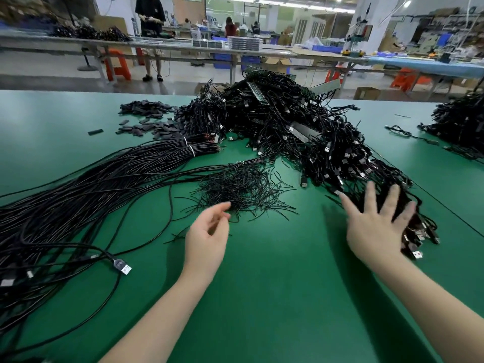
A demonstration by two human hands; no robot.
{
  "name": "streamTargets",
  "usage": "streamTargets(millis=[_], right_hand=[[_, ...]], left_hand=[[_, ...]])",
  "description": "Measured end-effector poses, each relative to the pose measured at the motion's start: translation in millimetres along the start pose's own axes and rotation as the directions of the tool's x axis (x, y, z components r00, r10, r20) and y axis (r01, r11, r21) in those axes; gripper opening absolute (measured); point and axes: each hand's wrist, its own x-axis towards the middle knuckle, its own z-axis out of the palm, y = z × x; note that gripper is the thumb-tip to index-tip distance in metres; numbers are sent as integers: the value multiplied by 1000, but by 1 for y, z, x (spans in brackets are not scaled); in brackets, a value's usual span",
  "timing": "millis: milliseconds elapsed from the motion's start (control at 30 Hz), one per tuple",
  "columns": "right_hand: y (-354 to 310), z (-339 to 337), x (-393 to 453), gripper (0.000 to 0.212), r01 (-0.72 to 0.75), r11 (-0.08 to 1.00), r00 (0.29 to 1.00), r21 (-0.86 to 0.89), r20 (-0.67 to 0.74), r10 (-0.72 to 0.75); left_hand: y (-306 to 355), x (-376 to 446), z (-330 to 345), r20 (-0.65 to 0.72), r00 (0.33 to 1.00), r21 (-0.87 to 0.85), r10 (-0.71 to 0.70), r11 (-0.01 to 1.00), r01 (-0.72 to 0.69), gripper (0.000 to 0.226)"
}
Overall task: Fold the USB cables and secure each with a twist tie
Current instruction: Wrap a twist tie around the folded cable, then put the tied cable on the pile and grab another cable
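Long black USB cables (78,203) lie unfolded across the left of the green table (275,284), bound in bundles with white ties near their far ends. A loose heap of black twist ties (241,189) sits at the middle. My left hand (207,237) hovers at the near edge of that heap, fingers loosely curled and holding nothing. My right hand (377,224) is spread wide with straight fingers at the near end of a big pile of folded, tied cables (314,142). Whether it touches the pile is unclear.
Small black flat pieces (149,119) are scattered at the far left of the table. Another cable pile (461,124) sits at the far right edge. Beyond the table stand long workbenches, orange stools, boxes and several people.
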Motion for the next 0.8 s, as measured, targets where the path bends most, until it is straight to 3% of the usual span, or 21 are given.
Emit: streamTargets(millis=[67, 133, 233, 300, 400, 467, 533, 633, 667, 733, 800], right_hand=[[-28, -8, -22, 60, 121, 965, 992, 234, -50, -112], [-58, -13, -43, 50, 152, 869, 984, 471, 7, -175], [-80, -9, -61, 42, 193, 801, 977, 567, -31, -213], [-79, -6, -61, 37, 218, 768, 975, 602, -96, -201], [-73, -1, -59, 33, 183, 741, 980, 647, -64, -186], [-74, -1, -61, 33, 158, 729, 984, 666, -43, -174], [-74, -1, -62, 33, 155, 728, 984, 668, -39, -173], [-73, -2, -62, 32, 157, 738, 985, 656, -46, -168], [-74, -1, -62, 32, 152, 739, 985, 656, -44, -164], [-74, 0, -63, 32, 150, 740, 986, 656, -43, -162], [-74, -4, -64, 32, 146, 727, 987, 671, -47, -155]], left_hand=[[3, 23, -19, -49, 999, 160, 22, 987, -14, 38], [4, 48, -43, -20, 1000, 495, 11, 869, 0, 43], [-5, 76, -77, -41, 994, 917, -104, 391, 79, 47], [-6, 88, -95, -39, 987, 977, -153, 203, 71, 41], [1, 102, -116, 20, 980, 992, -200, 124, 5, 20], [9, 109, -125, -10, 970, 990, -241, 132, 43, 21], [21, 116, -133, -82, 971, 967, -224, 218, 132, 24], [60, 125, -144, -192, 981, 886, 40, 436, 156, 19], [78, 129, -150, -229, 958, 855, 175, 506, 112, 18], [117, 134, -160, -299, 850, 790, 433, 612, -33, 21], [152, 136, -168, -315, 728, 732, 609, 644, -222, 20]])
